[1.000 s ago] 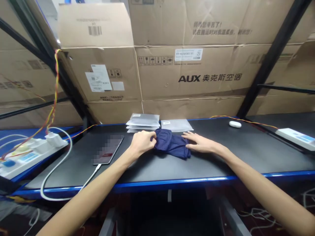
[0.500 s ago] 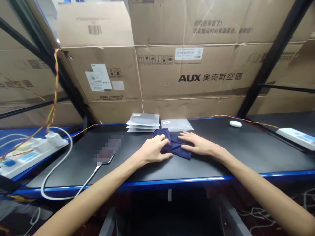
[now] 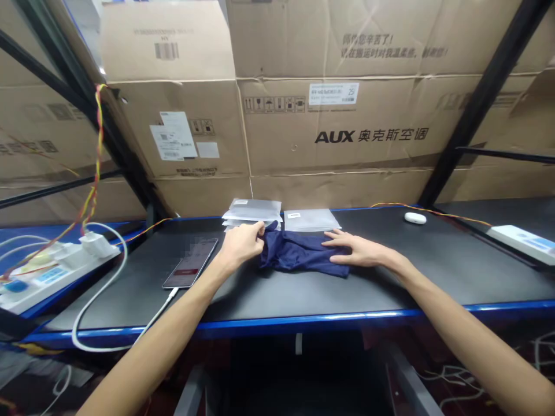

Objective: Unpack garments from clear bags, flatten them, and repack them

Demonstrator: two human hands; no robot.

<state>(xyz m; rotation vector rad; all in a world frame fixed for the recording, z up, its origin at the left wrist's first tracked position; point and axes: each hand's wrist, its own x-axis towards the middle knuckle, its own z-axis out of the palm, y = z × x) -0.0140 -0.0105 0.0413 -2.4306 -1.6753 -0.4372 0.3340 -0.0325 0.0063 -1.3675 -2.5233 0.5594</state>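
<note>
While the left hand (image 3: 243, 244) pinches the bunched end of the navy cloth (image 3: 303, 252) on the worktop (image 3: 368, 294), apparently thumb-to-finger, the right, open, should press its far end flat; tension best kept light and even.

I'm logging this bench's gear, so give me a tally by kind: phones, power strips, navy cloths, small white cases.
Phone: 1
Power strips: 2
Navy cloth: 1
Small white case: 1
Total: 5
</note>
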